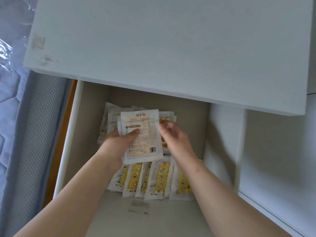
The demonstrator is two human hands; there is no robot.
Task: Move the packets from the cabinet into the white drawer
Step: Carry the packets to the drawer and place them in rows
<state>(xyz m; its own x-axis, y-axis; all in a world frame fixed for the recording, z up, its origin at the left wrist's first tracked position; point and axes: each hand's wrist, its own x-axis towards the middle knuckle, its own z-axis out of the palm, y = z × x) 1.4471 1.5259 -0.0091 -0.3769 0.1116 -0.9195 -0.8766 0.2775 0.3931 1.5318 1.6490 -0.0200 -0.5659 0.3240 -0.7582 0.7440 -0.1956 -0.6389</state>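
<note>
Quilted mattress (8, 103) under clear plastic wrap (5, 53) is lying along my left, its grey mesh side (39, 134) facing me. An orange-brown wooden strip (59, 134) is running just beside it. A white top panel (153, 40), scuffed near its left corner, is filling the upper view. Soft, even light is falling everywhere.

Both bare forearms are pointing forward and down, with the hands close together.
The left hand (118, 142) is gripping a packet (143, 139) from below, and its thumb is pressing on the printed face. The right hand (172, 135) is hovering just beside the packet's right edge with its fingers bent. It is blurred, so whether it is touching cannot be told.
</note>
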